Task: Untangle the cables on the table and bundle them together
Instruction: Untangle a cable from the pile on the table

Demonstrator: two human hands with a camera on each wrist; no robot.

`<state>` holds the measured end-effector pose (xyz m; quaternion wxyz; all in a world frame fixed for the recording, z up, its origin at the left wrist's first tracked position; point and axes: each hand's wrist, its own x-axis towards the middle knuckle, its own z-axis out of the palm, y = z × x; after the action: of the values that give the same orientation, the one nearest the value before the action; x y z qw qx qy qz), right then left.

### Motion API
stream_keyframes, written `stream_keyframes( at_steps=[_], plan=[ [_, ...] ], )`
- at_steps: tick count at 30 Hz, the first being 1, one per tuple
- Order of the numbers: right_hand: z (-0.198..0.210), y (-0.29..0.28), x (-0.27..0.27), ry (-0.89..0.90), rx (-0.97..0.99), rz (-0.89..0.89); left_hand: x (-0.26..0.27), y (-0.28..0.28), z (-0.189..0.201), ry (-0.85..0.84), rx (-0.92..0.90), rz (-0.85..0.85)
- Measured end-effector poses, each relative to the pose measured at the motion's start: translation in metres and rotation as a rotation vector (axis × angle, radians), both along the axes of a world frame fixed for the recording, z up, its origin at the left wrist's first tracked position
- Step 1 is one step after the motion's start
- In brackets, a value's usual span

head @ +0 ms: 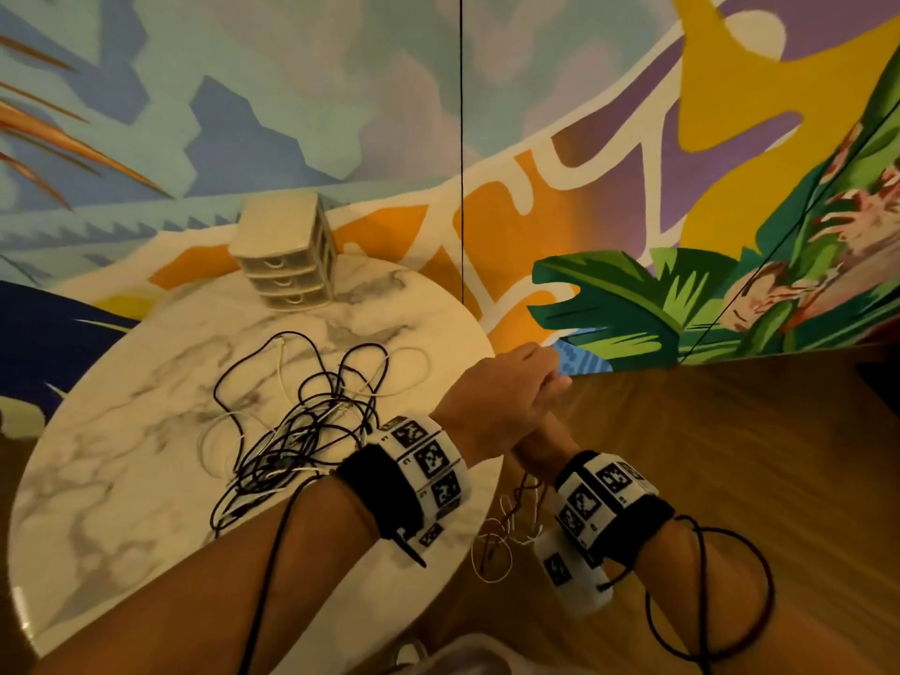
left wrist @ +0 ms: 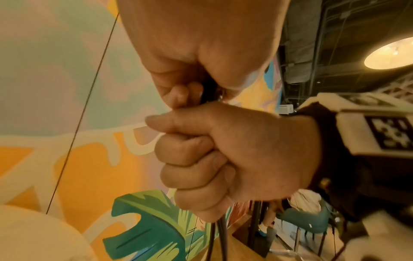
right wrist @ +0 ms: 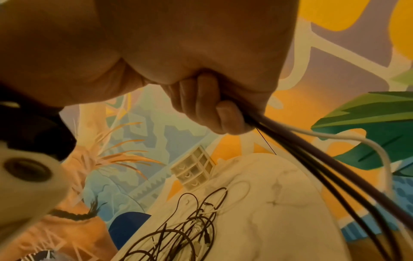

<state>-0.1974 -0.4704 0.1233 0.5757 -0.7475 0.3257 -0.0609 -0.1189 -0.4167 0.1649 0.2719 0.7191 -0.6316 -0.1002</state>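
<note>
A tangle of thin black and white cables (head: 302,421) lies on the round marble table (head: 121,431). Both hands are off the table's right edge, stacked together. My left hand (head: 506,387) is on top and its curled fingers (left wrist: 185,91) pinch a black cable. Just under it, my right hand (head: 545,438) makes a fist (left wrist: 212,159) round a bunch of black and white cables (right wrist: 312,150). These run out below the fist, and loose loops (head: 506,533) hang beside the table edge. How the held bunch joins the tangle is hidden by my arms.
A small beige drawer unit (head: 287,255) stands at the table's far edge. A painted wall runs close behind the table and to the right. The wood floor (head: 730,455) lies below my hands. Black wrist-camera leads (head: 706,601) loop round my right forearm.
</note>
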Motion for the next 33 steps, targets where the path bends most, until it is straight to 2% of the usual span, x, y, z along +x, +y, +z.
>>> stream_keyframes(
  at_steps=[3, 6, 9, 12, 15, 16, 21, 26, 29, 31, 33],
  plan=[
    [-0.005, 0.005, 0.011, -0.199, 0.097, -0.107, 0.021, 0.015, 0.003, 0.157, 0.031, -0.027],
    [-0.014, 0.002, 0.017, -0.09, 0.101, -0.135, 0.061, 0.044, -0.015, 0.169, 0.109, 0.137],
    [-0.023, 0.004, 0.024, -0.001, 0.23, -0.2, 0.098, 0.092, -0.052, 0.037, 0.561, 0.138],
    [-0.037, 0.009, 0.034, 0.034, 0.282, -0.203, 0.108, 0.149, -0.088, -0.275, 0.738, 0.151],
    [-0.046, 0.016, 0.039, 0.047, 0.343, -0.208, 0.103, 0.208, -0.128, -0.245, 1.116, 0.18],
    [-0.049, 0.019, 0.04, 0.051, 0.348, -0.205, 0.099, 0.224, -0.139, -0.222, 1.17, 0.184],
    [-0.056, 0.033, 0.039, 0.077, 0.353, -0.143, 0.075, 0.254, -0.171, -0.29, 1.146, 0.263],
    [-0.062, 0.047, 0.036, 0.105, 0.365, -0.125, 0.086, 0.256, -0.172, -0.221, 0.919, 0.583],
    [-0.064, 0.055, 0.035, 0.111, 0.365, -0.126, 0.099, 0.26, -0.171, -0.171, 0.917, 0.728],
    [-0.07, 0.062, 0.036, 0.144, 0.336, -0.092, 0.102, 0.26, -0.173, -0.125, 0.913, 0.729],
    [-0.074, 0.07, 0.037, 0.172, 0.325, -0.067, 0.1, 0.254, -0.169, -0.086, 0.79, 0.718]
  ],
)
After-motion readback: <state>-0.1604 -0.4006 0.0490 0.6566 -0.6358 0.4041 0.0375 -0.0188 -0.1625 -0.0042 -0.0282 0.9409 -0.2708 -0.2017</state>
